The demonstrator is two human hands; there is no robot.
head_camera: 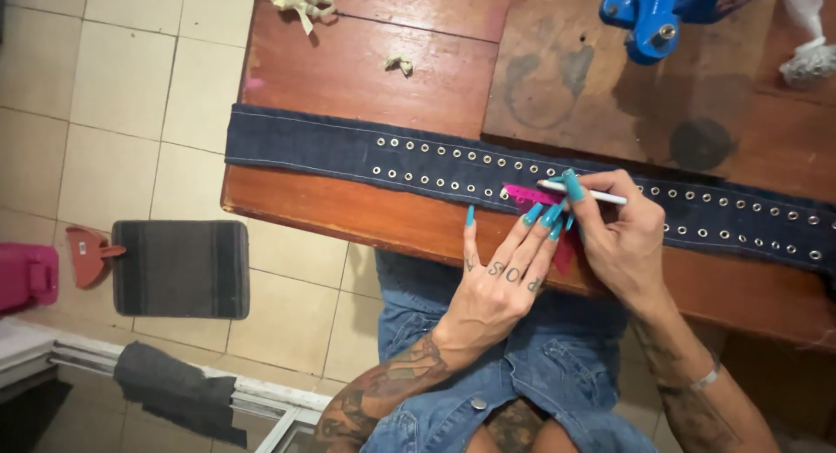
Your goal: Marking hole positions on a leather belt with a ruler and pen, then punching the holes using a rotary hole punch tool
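Nearest, denim-clad lap (522, 375) under the table edge. Two hands above it. Left hand (498, 279) flat, fingers spread apart, pressing one pink ruler (533, 197) onto the denim strip (331, 150). Right hand (620, 235) clamped on one white pencil (582, 192), tip meeting the ruler's upper edge. One bracelet (707, 376) on the right wrist. Strip stretched across the wooden table (366, 61), near its front edge, with two rows of metal eyelets (435, 165) along it; exact count too fine to tell. Farther back, one wooden board (592, 78), one blue metal tool (655, 17), two crumpled scraps (301, 0) of pale material. On the tiled floor to the left, one grey mat (181, 268), one red dustpan-like piece (87, 254).
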